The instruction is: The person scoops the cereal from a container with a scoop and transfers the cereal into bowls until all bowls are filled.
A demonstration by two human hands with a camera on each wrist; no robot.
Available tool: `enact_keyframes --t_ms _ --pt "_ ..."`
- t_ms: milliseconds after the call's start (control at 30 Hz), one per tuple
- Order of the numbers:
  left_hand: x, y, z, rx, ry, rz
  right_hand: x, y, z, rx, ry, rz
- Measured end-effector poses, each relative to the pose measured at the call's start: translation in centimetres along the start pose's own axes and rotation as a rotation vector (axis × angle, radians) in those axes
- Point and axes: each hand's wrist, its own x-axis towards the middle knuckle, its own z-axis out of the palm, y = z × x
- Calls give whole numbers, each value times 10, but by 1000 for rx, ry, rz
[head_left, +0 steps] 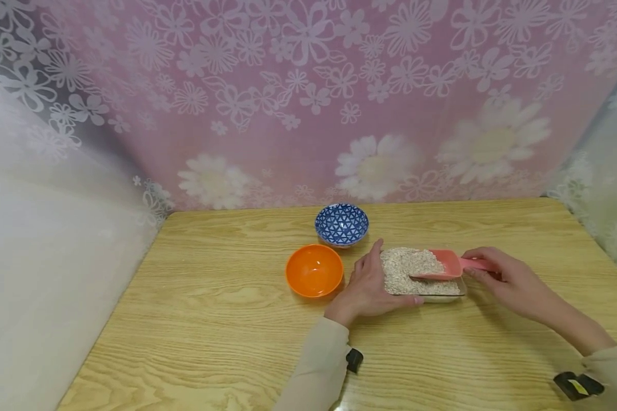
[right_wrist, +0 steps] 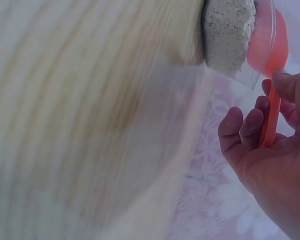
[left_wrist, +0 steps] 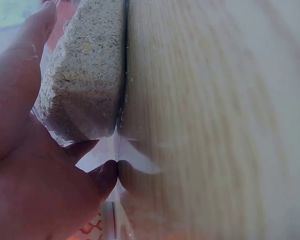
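Observation:
A clear rectangular container (head_left: 434,298) heaped with pale oat flakes (head_left: 402,267) stands on the table. My left hand (head_left: 366,285) steadies its left end, thumb along the near side and the other fingers round the far side. In the left wrist view the oats (left_wrist: 90,60) show through the wall beside that hand. My right hand (head_left: 509,279) grips the handle of a pink scoop (head_left: 448,264), whose bowl lies tilted in the oats with flakes in it. The right wrist view shows the handle (right_wrist: 271,117) between thumb and fingers.
Left of the container sits an orange bowl (head_left: 315,271), close to my left hand. Behind it is a blue-and-white patterned bowl (head_left: 341,225). The wooden table (head_left: 211,319) ends at a pink flowered curtain (head_left: 288,114) at the back.

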Motion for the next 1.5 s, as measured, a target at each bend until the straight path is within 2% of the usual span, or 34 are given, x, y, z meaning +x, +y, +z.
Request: enact_keyframes --t_ms 233,367,500,700,833,933,1067,1167,1233,1333,1400,1500 --pt "0 -2 -1 -8 4 -7 -5 6 -3 198 -50 126" --pt "-1 -2 -1 -7 -3 -7 -5 4 -6 267 -98 212" --pt "-5 -1 -5 9 -19 9 -4 1 -6 326 -124 237" --pt "-19 3 -26 -6 -9 91 -4 0 -4 377 -120 210" --pt "-33 0 -48 -25 68 154 -5 1 -3 401 -131 204" --pt "-44 -11 -65 -34 157 173 -6 1 -3 422 -136 198" --pt "-55 -36 -83 -14 279 172 -7 1 -3 449 -136 188" --pt "-62 -58 -92 29 328 114 -6 0 -2 457 -131 186" --pt "-65 -72 -97 52 319 52 -6 -2 -2 459 -126 184" --pt "-67 -88 -101 63 249 -34 -5 -4 -3 463 -116 180" --pt "-67 -96 -103 51 190 -57 -4 -5 -3 462 -111 177" --pt "-66 -103 -103 1 118 -50 -2 -8 -4 457 -106 173"
